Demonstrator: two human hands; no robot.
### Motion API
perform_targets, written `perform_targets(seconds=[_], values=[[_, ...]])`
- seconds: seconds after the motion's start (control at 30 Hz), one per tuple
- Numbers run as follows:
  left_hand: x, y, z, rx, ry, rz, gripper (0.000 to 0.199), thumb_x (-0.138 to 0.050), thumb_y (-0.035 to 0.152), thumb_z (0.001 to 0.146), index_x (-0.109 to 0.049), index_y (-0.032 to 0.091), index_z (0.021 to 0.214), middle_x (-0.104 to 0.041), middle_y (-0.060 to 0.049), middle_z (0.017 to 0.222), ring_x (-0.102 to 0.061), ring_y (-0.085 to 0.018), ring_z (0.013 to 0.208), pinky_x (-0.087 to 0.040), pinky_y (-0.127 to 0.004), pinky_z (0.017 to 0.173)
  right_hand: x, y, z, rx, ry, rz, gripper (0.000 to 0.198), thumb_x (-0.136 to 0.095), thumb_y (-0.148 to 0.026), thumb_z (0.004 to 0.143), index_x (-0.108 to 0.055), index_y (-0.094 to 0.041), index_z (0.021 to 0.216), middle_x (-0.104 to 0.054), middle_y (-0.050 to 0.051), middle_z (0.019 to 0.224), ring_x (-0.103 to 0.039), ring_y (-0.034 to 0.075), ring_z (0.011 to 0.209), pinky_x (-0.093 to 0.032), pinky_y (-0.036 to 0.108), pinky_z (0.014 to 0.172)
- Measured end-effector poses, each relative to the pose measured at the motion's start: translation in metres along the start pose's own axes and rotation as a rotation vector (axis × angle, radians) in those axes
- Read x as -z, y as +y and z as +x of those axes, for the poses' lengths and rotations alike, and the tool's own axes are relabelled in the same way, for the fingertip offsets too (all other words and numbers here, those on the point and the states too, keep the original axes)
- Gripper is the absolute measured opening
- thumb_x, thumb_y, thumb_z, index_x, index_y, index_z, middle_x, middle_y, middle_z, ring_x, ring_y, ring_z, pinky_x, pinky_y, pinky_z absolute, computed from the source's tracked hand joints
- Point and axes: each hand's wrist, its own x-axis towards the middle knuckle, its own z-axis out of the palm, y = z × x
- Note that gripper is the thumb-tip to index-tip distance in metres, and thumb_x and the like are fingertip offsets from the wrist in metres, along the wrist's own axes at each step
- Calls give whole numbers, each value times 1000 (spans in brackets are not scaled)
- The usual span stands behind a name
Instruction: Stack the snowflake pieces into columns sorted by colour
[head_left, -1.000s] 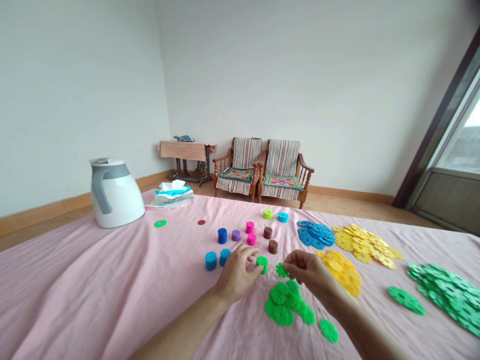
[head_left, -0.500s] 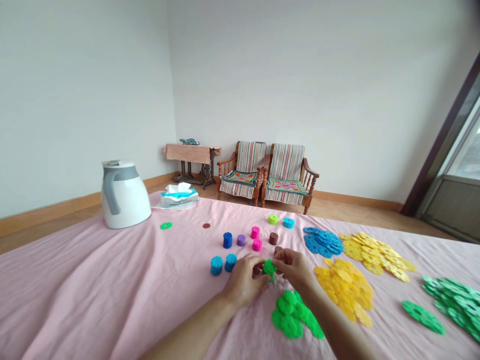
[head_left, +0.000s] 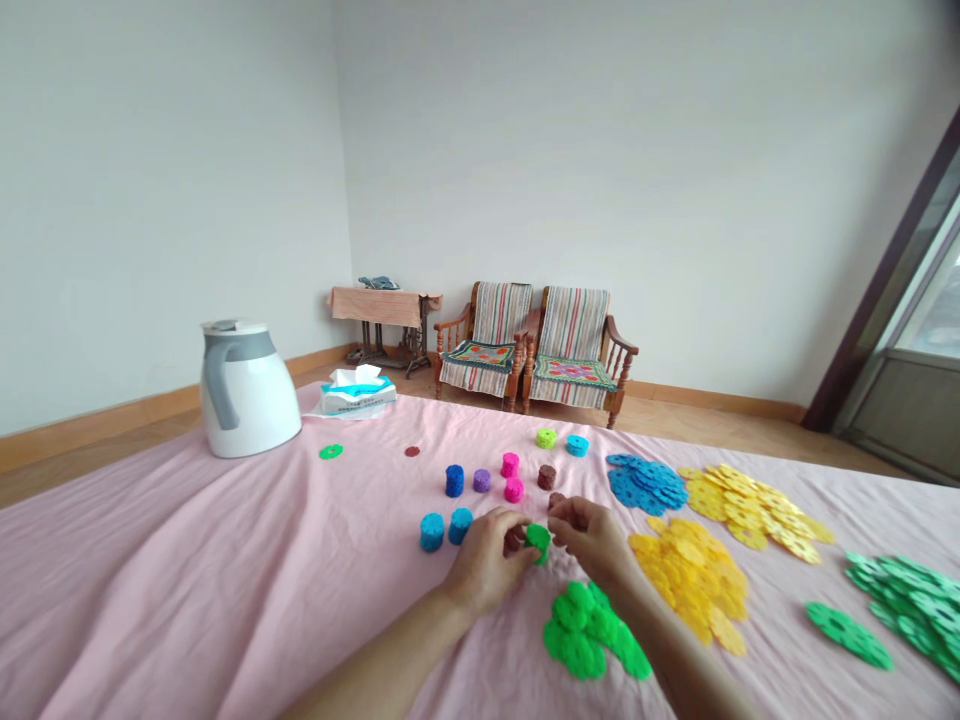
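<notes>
My left hand [head_left: 489, 562] pinches a small stack of bright green snowflake discs [head_left: 538, 542] between thumb and fingers. Just right of the stack, my right hand [head_left: 589, 532] has its fingers curled together, slightly apart from the discs. Whether anything sits between those fingertips is hidden. Below the hands lies a loose pile of the same green discs [head_left: 589, 630]. A brown piece [head_left: 555, 499] shows behind my right fingertips, and light-blue stacks [head_left: 432, 532] stand left of my left hand.
Beyond the hands stand dark-blue [head_left: 454, 481], purple [head_left: 481, 481], pink [head_left: 514, 490] and brown stacks [head_left: 547, 477]. Rightward lie blue [head_left: 646, 482], yellow [head_left: 694, 575] and large green disc piles [head_left: 907, 610]. A white jug [head_left: 255, 400] and tissue box [head_left: 358, 398] stand far left on the pink cloth.
My right fingertips have drawn back slightly to the right from the green stack, opening a small gap. My left hand keeps its hold on the discs.
</notes>
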Motion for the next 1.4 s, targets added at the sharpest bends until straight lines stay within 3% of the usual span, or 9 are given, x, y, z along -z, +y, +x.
perform_targets(seconds=[0.23, 0.4, 0.53, 0.77, 1.1, 1.23, 1.4], values=[[0, 0, 0, 22, 14, -7, 32, -69, 16, 67, -69, 16, 98, -65, -4, 87, -59, -17, 72, -45, -26, 62, 10, -1, -5, -4, 4, -16, 12, -54, -30, 70, -58, -19, 67, -61, 0, 59, -61, 16, 56, -45, 26, 54], [0, -1, -1, 16, 41, -12, 32, -71, 18, 67, -68, 16, 100, -66, -5, 90, -60, -18, 74, -46, -26, 63, 18, 3, -11, 41, -123, -185, 18, -52, -21, 68, -65, -18, 80, -68, 3, 72, -62, 16, 62, -45, 26, 57], [0, -1, -1, 10, 36, -19, 31, -71, 21, 69, -69, 16, 99, -65, -5, 90, -60, -18, 73, -46, -26, 62, 13, -3, -18, 76, -143, -243, 23, -51, -15, 68, -65, -17, 86, -70, 5, 82, -65, 17, 71, -47, 26, 64], [3, 6, 0, -17, 4, 10, 23, -69, 22, 73, -71, 16, 95, -65, -5, 86, -60, -18, 71, -45, -25, 60, 7, -17, -25, 110, -109, -316, 15, -53, -15, 71, -65, -17, 81, -68, 5, 77, -63, 17, 68, -47, 26, 64], [3, 4, 2, -10, -11, 33, 23, -67, 23, 74, -70, 16, 96, -66, -5, 87, -61, -17, 73, -47, -26, 62, 12, -14, -23, 107, -83, -329, 13, -52, -16, 73, -63, -17, 80, -67, 3, 74, -61, 16, 66, -44, 25, 62], [2, 2, 0, -44, 69, 49, 26, -65, 28, 78, -68, 15, 100, -65, -6, 90, -61, -17, 74, -49, -26, 64, 30, -27, -25, 66, -271, -403, 10, -55, -16, 68, -64, -17, 72, -63, 1, 66, -58, 15, 64, -42, 24, 59], [3, 2, -3, -106, 145, 77, 25, -55, 35, 86, -66, 19, 102, -65, -6, 89, -61, -18, 76, -49, -27, 66, 52, -36, -34, 6, -494, -471, 29, -63, -15, 59, -68, -21, 86, -65, 3, 87, -58, 17, 77, -44, 25, 66]])
